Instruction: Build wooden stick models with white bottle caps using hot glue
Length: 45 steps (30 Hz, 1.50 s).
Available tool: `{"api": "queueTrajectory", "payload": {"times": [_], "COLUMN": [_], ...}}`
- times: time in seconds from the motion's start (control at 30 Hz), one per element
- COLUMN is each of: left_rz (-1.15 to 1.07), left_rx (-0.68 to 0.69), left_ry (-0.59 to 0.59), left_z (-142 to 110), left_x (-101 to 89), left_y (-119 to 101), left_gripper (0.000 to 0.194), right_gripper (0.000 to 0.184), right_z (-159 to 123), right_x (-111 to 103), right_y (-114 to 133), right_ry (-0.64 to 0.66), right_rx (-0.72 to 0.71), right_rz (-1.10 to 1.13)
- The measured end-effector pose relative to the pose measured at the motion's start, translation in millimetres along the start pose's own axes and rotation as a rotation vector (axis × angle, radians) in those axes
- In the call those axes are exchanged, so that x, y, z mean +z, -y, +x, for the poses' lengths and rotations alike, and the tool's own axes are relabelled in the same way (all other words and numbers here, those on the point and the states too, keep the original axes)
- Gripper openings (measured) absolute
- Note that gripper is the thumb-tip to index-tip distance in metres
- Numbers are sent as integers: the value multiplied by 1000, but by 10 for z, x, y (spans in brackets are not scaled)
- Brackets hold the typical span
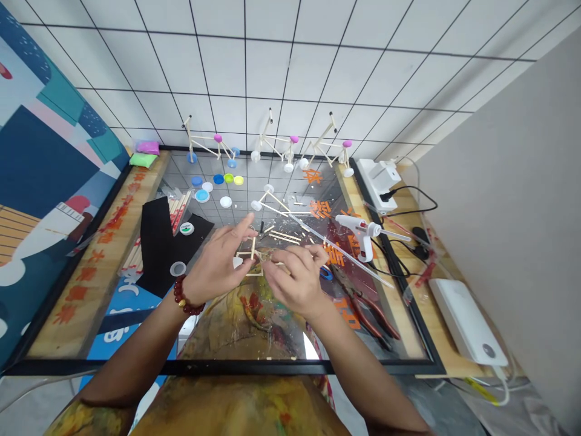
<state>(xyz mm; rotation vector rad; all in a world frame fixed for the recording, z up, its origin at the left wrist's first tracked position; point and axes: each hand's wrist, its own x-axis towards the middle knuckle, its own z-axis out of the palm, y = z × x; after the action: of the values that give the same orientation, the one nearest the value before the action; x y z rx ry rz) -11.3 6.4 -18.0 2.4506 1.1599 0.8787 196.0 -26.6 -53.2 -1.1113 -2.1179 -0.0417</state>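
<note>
- Yellow-brown shirt (245,406) is closest, at 6 o'clock, with the person's two arms reaching past it over the desk (45,339).
- The left hand (213,263) seems to have the small stick frame (253,247) in its grip, with one thin stick standing between thumb and fingertip.
- The right hand (295,275) has its fingers curled in close at the frame's 3 o'clock side. I cannot tell what they pinch, because the tips hide it.
- So both hands look busy with one little join, and I think work there calls for a soft, steady squeeze, since such thin sticks could snap or slip.
- The frame sits in the gap between the hands, at 3 o'clock from the left palm and 9 o'clock from the right one.
- From the frame, loose sticks (285,237) lie at 2 o'clock, and a stick shape with white wheels (269,189) is at 1 o'clock.
- The white glue gun (354,224) is near 3 o'clock, the red-handled pliers (374,318) at 4, and the black cloth (157,242) at 9.
</note>
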Motion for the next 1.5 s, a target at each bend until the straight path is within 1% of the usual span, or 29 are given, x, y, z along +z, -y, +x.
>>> {"api": "queueTrajectory", "payload": {"times": [0.07, 0.17, 0.27, 0.43, 0.5, 0.57, 0.6, 0.67, 0.7, 0.77, 0.83, 0.9, 1.07, 1.13, 1.3, 1.5], "left_rz": [-7, -15, -5, -7, -3, 2, 6, 17, 25, 38, 47, 52, 49, 63, 86, 38], "left_rx": [7, 17, 22, 35, 49, 61, 66, 74, 77, 79, 75, 72, 77, 82, 95, 94], "left_ry": [-1, 6, 11, 18, 19, 19, 20, 25, 30, 34, 34, 31, 26, 16, -27, -26], "left_z": [1, -1, -5, -7, -7, -5, -5, -3, -3, -5, -8, -11, -9, -3, 12, 22], "left_x": [-7, -15, -20, -28, -35, -45, -49, -55, -56, -51, -38, -24, -13, -20, -28, -18], "left_y": [-2, 0, 6, 20, 22, 20, 18, 13, 10, 7, 7, 7, -4, -13, -24, -2], "left_gripper": [89, 89, 89, 89, 89, 88, 88, 88, 88, 88, 88, 87, 86, 88, 89, 90], "right_gripper": [21, 30, 32, 36, 36, 33, 32, 36, 42, 51, 48, 37, 16, 10, 9, 8], "right_z": [-18, -20, -18, -41, -53, -54, -49, -26, -11, 14, 26, 20, -7, -11, -20, -28], "right_x": [4, 28, 57, 74, 67, 54, 47, 39, 40, 58, 97, 152, 288, 322, 354, 355], "right_y": [30, 42, 30, 22, 24, 17, 5, -39, -69, -136, -192, -215, -173, -161, -176, -181], "right_ry": [18, 79, 124, 137, 117, 30, -30, -114, -112, -25, 82, 133, 129, 117, 126, 115], "right_rx": [-50, -46, -27, -34, -52, -52, -22, 108, 191, 339, 410, 429, 423, 431, 443, 422], "right_rz": [-18, 18, 34, 28, 13, 11, 23, 87, 143, 281, 391, 440, 479, 486, 476, 471]}}
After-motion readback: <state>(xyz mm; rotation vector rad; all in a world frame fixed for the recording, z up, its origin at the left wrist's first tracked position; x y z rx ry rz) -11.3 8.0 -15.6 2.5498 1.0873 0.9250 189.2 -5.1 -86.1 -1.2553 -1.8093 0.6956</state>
